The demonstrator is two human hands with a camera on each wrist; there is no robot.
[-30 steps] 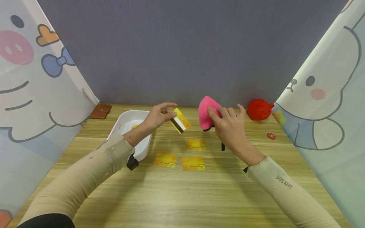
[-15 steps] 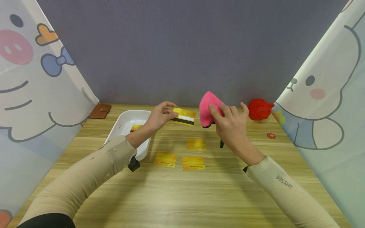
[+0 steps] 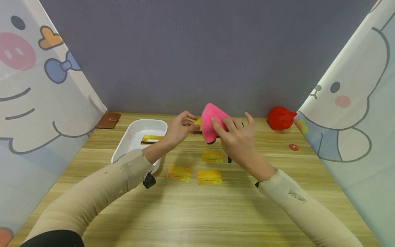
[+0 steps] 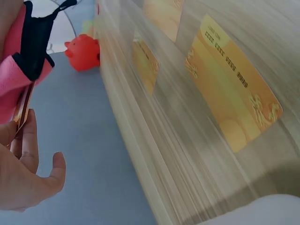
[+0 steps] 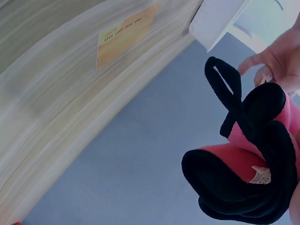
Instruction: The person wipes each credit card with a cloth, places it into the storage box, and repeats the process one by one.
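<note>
My left hand (image 3: 180, 129) pinches a yellow bank card (image 3: 196, 122) with a dark stripe between thumb and fingers. In my right hand (image 3: 240, 141) is a soft pink cloth piece (image 3: 212, 118) with black edging, held up off the table. Its black loop (image 5: 224, 84) and a small white tag (image 5: 261, 175) show in the right wrist view, where the folded black-lined edge gapes. The card's far end goes behind the pink cloth in the head view; the left wrist view has the card (image 4: 23, 108) right at the cloth's edge.
Three more yellow cards lie below the hands: one (image 3: 212, 156) farther back, two (image 3: 179, 173) nearer. A white tray (image 3: 126, 140) at left holds another card (image 3: 151, 139). Around are a brown wallet (image 3: 108, 120), red piggy bank (image 3: 281, 118) and red chip (image 3: 293, 147).
The left hand has turned its card level and shifted slightly right. The right hand has brought the pink cloth left, so the cloth now covers part of the card.
</note>
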